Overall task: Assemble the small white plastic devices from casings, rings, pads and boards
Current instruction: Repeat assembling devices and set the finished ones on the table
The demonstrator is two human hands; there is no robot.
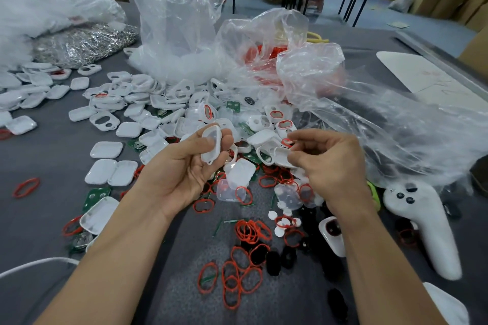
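- a person's left hand (184,166) is holding a white casing (211,144) upright, fingers curled round it, above a grey table (39,206).
- the right hand (327,163) is pinching a second white casing piece (284,158) between thumb and curled fingers, just beside the left.
- loose casings (105,150), red rings (232,285), green boards (95,194) and black pads (273,262) are lying scattered under the hands.
- clear plastic bags (179,21) are standing behind the pile.

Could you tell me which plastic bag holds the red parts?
The crumpled bag right of the tall bag: red shows through it, white through the tall one.
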